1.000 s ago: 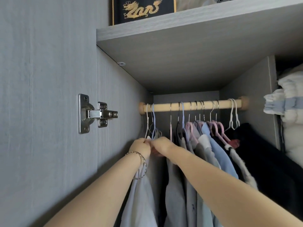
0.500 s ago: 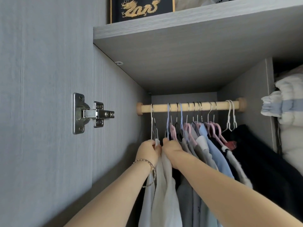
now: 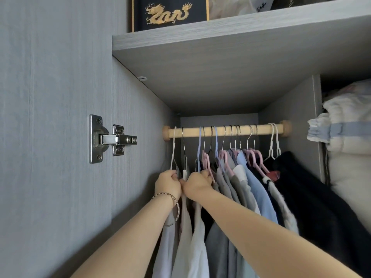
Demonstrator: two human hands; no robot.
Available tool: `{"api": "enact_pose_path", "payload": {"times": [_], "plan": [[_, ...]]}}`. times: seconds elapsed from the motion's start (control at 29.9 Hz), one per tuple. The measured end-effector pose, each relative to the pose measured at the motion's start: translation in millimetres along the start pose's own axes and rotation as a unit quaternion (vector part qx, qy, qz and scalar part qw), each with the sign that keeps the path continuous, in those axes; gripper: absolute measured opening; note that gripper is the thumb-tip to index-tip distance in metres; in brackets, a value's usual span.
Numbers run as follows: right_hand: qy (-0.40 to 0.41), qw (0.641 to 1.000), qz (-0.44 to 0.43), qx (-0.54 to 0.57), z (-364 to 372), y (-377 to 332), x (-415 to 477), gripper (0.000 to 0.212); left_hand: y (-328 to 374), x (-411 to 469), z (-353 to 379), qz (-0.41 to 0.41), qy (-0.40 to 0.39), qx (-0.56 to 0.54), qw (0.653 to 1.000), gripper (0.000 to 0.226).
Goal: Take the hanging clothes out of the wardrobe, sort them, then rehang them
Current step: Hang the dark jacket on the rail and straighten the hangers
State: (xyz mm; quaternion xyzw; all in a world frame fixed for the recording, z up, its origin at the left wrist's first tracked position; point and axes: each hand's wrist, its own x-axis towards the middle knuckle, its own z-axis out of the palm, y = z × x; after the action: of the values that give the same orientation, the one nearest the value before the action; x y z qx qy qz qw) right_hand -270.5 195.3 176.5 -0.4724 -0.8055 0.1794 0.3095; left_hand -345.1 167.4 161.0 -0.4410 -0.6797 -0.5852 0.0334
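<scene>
The clothes [image 3: 259, 189] hang in a row on the wooden rod [image 3: 226, 131] in the wardrobe. Near the rod's left end, the left hand [image 3: 168, 182] curls its fingers [image 3: 174, 174] round a white hanger [image 3: 173, 146]. The right hand [image 3: 195, 184] touches it and grips a pink hanger [image 3: 206, 161].

both arms stretch forward; left grip [image 3: 168, 182] and right grip [image 3: 197, 184] touch, fingers curled on clothes [image 3: 186, 227].
</scene>
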Motion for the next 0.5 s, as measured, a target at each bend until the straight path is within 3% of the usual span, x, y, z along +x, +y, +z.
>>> {"api": "enact_pose_path", "payload": {"times": [0.17,0.37,0.5], "plan": [[0.024,0.997,0.017,0.075,8,-2,-2,0.047,4,-1,-4,-0.017,-0.015,-0.049,0.999,0.029],[-0.004,0.997,0.050,0.066,4,-4,-7,0.048,4,-11,-11,0.034,-0.078,0.094,0.992,0.035],[-0.012,0.990,0.064,0.124,-2,0,-12,0.044,4,-13,-2,0.047,-0.122,0.113,0.985,0.028]]}}
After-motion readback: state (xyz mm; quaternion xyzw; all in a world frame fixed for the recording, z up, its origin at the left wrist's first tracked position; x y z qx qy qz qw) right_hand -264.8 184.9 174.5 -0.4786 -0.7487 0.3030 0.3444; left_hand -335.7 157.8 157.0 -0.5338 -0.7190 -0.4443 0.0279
